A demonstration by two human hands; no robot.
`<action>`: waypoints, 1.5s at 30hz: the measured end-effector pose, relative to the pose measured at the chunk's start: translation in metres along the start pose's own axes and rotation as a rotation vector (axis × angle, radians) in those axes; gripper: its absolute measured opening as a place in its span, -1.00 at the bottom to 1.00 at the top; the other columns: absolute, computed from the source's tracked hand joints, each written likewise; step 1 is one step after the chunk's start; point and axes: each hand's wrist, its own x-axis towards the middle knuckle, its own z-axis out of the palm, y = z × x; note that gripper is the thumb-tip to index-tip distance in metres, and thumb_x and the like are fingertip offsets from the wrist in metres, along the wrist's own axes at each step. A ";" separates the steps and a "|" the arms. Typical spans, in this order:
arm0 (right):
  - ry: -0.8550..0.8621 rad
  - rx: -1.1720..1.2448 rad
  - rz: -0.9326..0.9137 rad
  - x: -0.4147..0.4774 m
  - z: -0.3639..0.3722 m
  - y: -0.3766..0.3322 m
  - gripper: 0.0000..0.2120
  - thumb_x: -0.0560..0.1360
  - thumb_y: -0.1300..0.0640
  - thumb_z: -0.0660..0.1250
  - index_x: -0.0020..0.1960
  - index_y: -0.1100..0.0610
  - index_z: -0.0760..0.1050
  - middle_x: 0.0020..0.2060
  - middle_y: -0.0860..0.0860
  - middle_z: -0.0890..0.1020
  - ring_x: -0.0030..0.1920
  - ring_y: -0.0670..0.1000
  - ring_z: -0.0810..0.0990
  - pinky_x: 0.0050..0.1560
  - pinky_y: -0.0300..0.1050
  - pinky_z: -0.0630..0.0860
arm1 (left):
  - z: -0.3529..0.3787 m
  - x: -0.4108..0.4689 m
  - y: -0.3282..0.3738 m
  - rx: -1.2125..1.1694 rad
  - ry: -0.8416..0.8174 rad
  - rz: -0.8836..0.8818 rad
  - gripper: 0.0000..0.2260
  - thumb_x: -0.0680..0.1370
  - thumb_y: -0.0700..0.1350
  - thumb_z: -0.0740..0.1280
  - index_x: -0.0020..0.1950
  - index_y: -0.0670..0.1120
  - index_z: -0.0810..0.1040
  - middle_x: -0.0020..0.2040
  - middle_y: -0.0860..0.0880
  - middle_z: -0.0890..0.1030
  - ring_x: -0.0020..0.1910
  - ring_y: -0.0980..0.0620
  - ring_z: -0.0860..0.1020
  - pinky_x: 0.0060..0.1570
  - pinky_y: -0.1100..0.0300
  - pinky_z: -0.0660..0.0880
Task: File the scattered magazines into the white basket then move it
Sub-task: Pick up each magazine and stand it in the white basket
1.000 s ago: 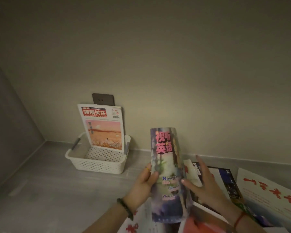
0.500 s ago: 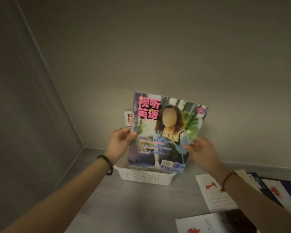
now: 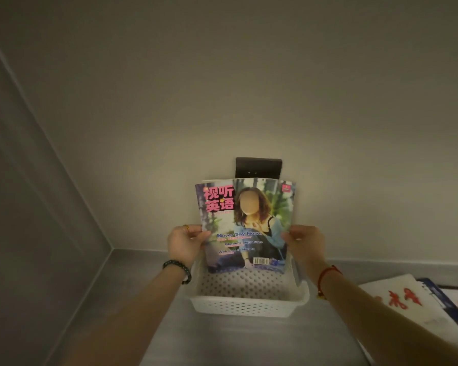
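Observation:
A colourful magazine with pink characters and a woman on its cover stands upright inside the white perforated basket, leaning back toward the wall. My left hand pinches its left edge and my right hand pinches its right edge. Behind it, only the top edge of another magazine shows. The basket sits on the grey surface against the back wall.
Several loose magazines with red characters lie on the surface at the right. A dark wall socket is above the basket. A side wall closes the left.
The magazine went from above the loose pile leftward, then down into the basket in front of the one standing there. Both hands keep hold of its edges.

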 end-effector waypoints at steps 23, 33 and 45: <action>0.002 0.035 0.047 0.009 -0.021 0.025 -0.79 0.40 0.19 0.40 0.02 0.22 0.61 -0.04 0.17 0.68 -0.05 0.08 0.62 0.03 -0.16 0.47 | -0.002 -0.011 -0.008 0.064 0.101 0.047 -0.83 0.38 -0.10 0.46 -0.12 -0.12 0.55 -0.08 -0.13 0.61 -0.01 -0.16 0.59 0.08 -0.10 0.54; -0.094 0.086 0.041 -0.066 -0.153 0.091 -0.87 0.40 0.25 0.40 -0.05 0.19 0.60 -0.27 0.09 0.67 -0.24 0.04 0.68 -0.19 -0.14 0.62 | 0.047 -0.154 -0.035 -0.146 -0.157 0.014 -0.91 0.43 -0.21 0.39 -0.09 -0.17 0.57 -0.20 -0.12 0.63 -0.23 -0.04 0.62 -0.33 0.37 0.57; -0.068 -0.130 0.355 -0.178 -0.278 0.216 -0.95 0.43 0.20 0.36 -0.18 0.07 0.53 -0.27 -0.02 0.54 -0.28 -0.10 0.49 -0.30 -0.35 0.39 | 0.169 -0.296 -0.061 -0.036 -0.555 -0.215 -0.84 0.48 0.00 0.32 0.02 0.00 0.50 -0.05 0.00 0.60 -0.03 0.04 0.58 -0.08 0.22 0.52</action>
